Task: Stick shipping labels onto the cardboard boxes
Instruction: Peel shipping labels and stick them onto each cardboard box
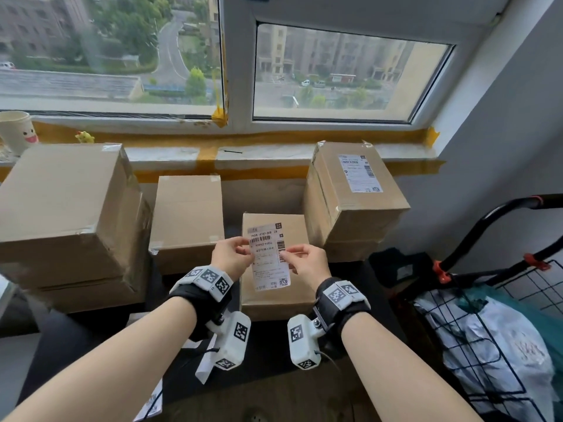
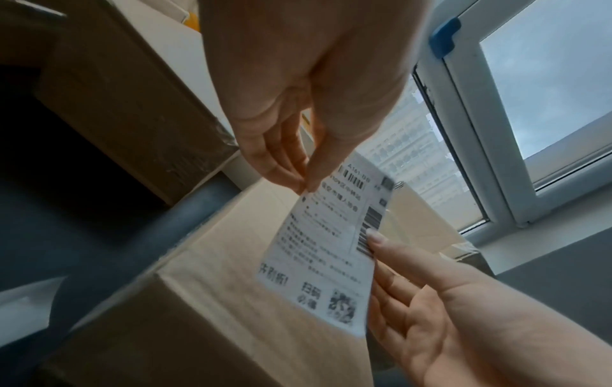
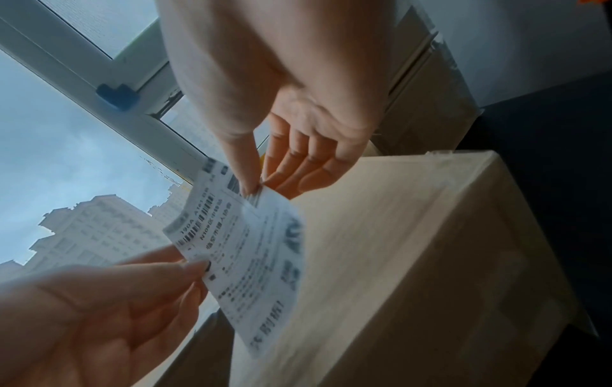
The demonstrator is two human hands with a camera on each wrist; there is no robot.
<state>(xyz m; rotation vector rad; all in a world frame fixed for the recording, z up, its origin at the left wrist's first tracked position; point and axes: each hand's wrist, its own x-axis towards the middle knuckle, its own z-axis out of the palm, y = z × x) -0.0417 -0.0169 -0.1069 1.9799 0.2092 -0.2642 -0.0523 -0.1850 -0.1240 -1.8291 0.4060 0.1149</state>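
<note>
A white shipping label [image 1: 269, 257] with barcodes hangs upright above a small cardboard box [image 1: 301, 293] in front of me. My left hand [image 1: 234, 254] pinches the label's left edge, thumb against fingertips. My right hand [image 1: 304, 260] pinches its right edge over a barcode. In the left wrist view the label [image 2: 328, 251] hangs above the box top [image 2: 232, 261], apart from it. The right wrist view shows the label [image 3: 251, 261] beside the box [image 3: 414, 261]. A taller box [image 1: 353, 196] at the right carries a stuck label [image 1: 359, 173]. Two unlabelled boxes stand at the left [image 1: 67, 214] and the middle [image 1: 187, 214].
A window sill [image 1: 259, 153] with yellow tape runs behind the boxes, with a paper cup [image 1: 16, 132] at its far left. A black wire cart [image 1: 502, 315] holding bagged parcels stands at the right. Loose paper sheets [image 1: 207, 360] lie on the dark surface near me.
</note>
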